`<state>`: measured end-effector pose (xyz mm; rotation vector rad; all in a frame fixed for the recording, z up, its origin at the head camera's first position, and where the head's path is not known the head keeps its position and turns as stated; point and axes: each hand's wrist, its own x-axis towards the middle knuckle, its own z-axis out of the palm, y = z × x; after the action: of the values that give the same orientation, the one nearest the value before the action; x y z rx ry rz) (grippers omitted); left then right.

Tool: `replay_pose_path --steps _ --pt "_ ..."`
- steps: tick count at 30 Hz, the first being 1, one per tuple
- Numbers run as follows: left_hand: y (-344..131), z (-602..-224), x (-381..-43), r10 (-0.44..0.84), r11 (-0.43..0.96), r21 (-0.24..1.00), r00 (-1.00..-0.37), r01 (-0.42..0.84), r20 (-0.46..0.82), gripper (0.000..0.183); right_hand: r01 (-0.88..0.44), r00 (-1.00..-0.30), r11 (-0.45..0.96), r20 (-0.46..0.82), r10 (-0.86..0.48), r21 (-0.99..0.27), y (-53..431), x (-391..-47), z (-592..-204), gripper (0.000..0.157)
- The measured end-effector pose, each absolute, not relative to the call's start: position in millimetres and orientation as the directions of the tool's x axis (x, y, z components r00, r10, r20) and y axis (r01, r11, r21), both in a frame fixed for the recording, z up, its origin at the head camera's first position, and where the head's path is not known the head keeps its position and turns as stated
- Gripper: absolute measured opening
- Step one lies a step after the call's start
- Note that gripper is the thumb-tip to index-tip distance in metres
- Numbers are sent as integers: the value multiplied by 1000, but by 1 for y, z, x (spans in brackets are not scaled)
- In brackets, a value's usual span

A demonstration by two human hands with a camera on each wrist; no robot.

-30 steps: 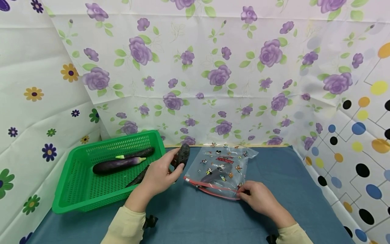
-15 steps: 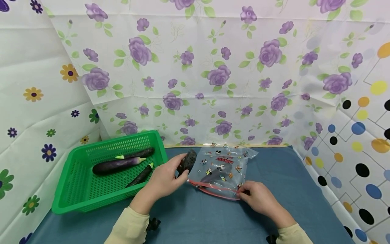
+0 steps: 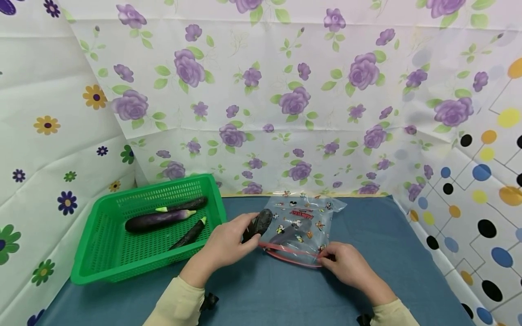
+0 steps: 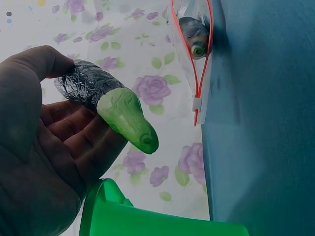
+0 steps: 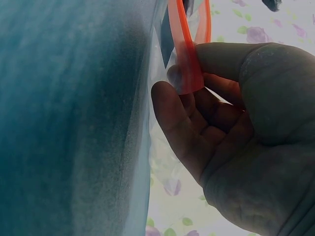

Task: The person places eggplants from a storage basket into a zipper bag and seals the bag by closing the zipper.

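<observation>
Underneath both hands spreads the blue-covered table, with the green basket to the left of the left fingers. The clear bag lies just right of those fingers, its mouth toward the person and parted. The right hand is nearer the mouth's right end, its fingers pinching the red zip there. The left hand grips a dark eggplant between thumb and fingers; its long axis runs away and slightly rightward from them, across the line of the mouth, the dark end over the bag's left edge, touching or not I cannot tell. Past the little-finger side pokes its green stem, well apart from the zip's small white slider.
</observation>
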<state>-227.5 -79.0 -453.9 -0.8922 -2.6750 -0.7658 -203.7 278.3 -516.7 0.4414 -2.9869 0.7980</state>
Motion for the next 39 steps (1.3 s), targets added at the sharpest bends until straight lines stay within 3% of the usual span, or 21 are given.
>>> replay_pose_path --steps 39 --pt "-69 -462 -225 624 692 306 -755 654 202 60 -281 -959 831 96 -268 -480 279 -205 -518 14"
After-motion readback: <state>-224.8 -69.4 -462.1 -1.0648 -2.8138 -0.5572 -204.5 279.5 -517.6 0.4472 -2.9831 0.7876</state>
